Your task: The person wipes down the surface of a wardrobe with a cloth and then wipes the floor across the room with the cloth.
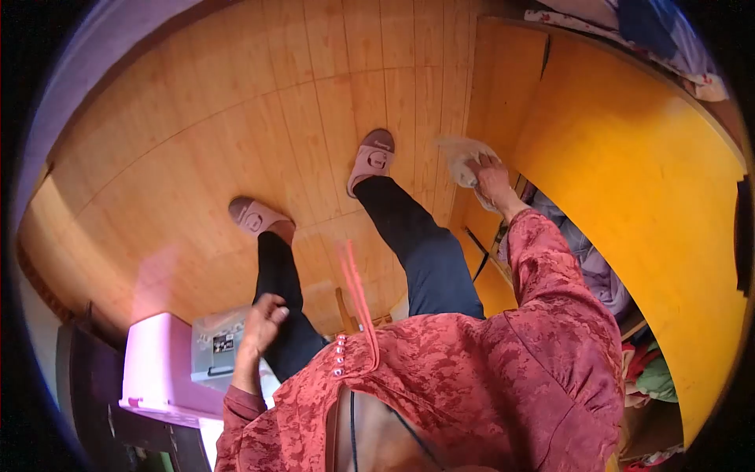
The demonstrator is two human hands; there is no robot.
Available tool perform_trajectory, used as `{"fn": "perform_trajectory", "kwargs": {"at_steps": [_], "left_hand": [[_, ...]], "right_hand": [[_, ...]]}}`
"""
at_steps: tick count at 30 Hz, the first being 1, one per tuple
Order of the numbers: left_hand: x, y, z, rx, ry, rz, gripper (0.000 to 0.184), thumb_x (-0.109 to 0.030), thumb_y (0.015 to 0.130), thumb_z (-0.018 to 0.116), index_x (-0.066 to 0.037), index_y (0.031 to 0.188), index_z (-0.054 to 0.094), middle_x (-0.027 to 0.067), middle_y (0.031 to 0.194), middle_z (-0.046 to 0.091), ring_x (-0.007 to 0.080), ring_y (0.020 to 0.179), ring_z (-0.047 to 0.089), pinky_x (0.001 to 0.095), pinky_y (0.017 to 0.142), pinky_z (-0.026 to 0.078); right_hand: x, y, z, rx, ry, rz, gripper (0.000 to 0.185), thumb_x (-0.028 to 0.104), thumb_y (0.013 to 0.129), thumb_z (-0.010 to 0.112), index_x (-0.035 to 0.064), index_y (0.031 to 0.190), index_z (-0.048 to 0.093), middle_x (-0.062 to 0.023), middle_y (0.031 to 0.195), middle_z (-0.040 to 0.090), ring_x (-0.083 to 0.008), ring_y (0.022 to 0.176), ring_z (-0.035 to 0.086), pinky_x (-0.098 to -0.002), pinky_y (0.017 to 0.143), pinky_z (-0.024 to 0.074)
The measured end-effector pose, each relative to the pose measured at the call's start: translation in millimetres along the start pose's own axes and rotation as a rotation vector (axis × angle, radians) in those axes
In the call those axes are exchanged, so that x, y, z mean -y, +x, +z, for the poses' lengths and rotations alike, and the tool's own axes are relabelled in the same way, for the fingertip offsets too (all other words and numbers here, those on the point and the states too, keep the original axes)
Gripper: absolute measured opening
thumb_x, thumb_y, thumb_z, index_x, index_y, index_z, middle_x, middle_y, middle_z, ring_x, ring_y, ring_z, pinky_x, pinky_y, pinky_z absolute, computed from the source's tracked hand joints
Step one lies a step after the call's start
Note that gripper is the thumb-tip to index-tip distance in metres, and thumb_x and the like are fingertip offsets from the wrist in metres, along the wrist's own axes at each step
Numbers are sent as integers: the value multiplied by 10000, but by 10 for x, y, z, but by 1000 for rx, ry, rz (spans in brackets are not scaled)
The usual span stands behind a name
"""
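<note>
My right hand (493, 180) reaches out beside the yellow wooden cabinet. Its fingers are closed on a crumpled whitish cloth (460, 160), whose far edge is smeared by motion. The cloth is close to the cabinet's front side, but I cannot tell whether it touches the wood. Over my left thigh, my left hand (266, 321) hangs with its fingers curled in, and nothing shows in it. A clear plastic box (216, 358) stands just beyond that hand.
An orange-yellow cabinet panel (629, 173) fills the right side, with folded clothes (586, 252) behind it and fabric on top. A pink plastic bin (161, 362) stands at lower left. My slippered feet (373, 157) are on the wood-plank floor (181, 157).
</note>
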State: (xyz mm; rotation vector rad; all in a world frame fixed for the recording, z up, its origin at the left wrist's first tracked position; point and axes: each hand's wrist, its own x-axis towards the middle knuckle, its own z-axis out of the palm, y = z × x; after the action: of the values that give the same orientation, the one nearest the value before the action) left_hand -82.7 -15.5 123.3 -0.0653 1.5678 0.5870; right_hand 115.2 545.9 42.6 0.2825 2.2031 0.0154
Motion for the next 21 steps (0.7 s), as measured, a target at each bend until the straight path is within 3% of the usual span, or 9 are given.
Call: {"fn": "perform_trajectory", "kwargs": {"at_steps": [3, 5, 9, 11, 12, 13, 16, 17, 21], "left_hand": [[223, 909, -166, -170, 224, 91, 287, -138, 796, 671, -53, 1056, 584, 123, 795, 616, 275, 736, 612, 376, 679, 489], [175, 1362, -252, -242, 248, 168, 260, -117, 796, 665, -50, 1036, 591, 123, 815, 625, 268, 744, 621, 367, 668, 488], [685, 2337, -328, -183, 65, 337, 203, -96, 830, 631, -38, 1018, 582, 153, 1047, 612, 256, 913, 619, 337, 766, 496], [616, 2701, -443, -274, 257, 348, 236, -102, 802, 659, -37, 1019, 593, 151, 962, 620, 293, 823, 621, 367, 719, 498], [620, 2848, -493, -321, 350, 349, 253, -105, 788, 673, -36, 1020, 599, 150, 920, 625, 312, 778, 622, 381, 695, 500], [874, 3155, -584, -290, 337, 285, 293, -104, 780, 676, -36, 1051, 588, 159, 1008, 605, 334, 857, 606, 399, 754, 496], [447, 3377, -791, -532, 676, 489, 362, -102, 763, 687, -43, 1099, 568, 179, 1085, 577, 353, 980, 567, 402, 819, 476], [424, 3531, -820, -523, 676, 439, 486, -111, 752, 700, -56, 1195, 510, 192, 1187, 532, 376, 1135, 484, 428, 892, 437], [-92, 3801, -861, -713, 890, 512, 701, -190, 761, 710, -97, 1365, 366, 186, 1394, 363, 384, 1298, 328, 504, 1005, 331]], "right_hand": [[-168, 553, 69, -51, -137, -60, 469, 86, 771, 591, 201, 1226, 575, -141, 1288, 482, -340, 1211, 437, -465, 984, 368], [-303, 781, -7, -66, -209, -87, 434, 93, 795, 578, 186, 1219, 583, -142, 1321, 453, -346, 1262, 383, -472, 1016, 336], [-566, 937, 180, 235, -480, 62, 471, 77, 761, 619, 183, 1218, 581, -126, 1360, 421, -323, 1264, 369, -463, 975, 380], [-522, 904, 138, 405, -547, 143, 467, 99, 756, 631, 182, 1214, 588, -120, 1365, 417, -327, 1271, 357, -462, 976, 376], [-596, 903, 262, 354, -555, 121, 462, 114, 752, 637, 180, 1207, 592, -120, 1358, 423, -332, 1261, 370, -463, 974, 376], [-752, 916, 431, 300, -564, 101, 458, 130, 749, 643, 179, 1201, 596, -120, 1351, 429, -338, 1250, 382, -463, 972, 376], [-1054, 960, 605, 200, -444, 106, 437, 155, 765, 628, 182, 1200, 599, -115, 1336, 450, -351, 1199, 431, -468, 967, 378], [-1135, 1028, 660, 179, -380, 116, 429, 160, 774, 617, 184, 1202, 598, -112, 1331, 457, -355, 1178, 450, -470, 965, 378], [-1435, 1537, 428, -137, -539, 166, 408, 125, 815, 546, 204, 1213, 590, -107, 1254, 514, -334, 1113, 495, -474, 931, 401]]}}
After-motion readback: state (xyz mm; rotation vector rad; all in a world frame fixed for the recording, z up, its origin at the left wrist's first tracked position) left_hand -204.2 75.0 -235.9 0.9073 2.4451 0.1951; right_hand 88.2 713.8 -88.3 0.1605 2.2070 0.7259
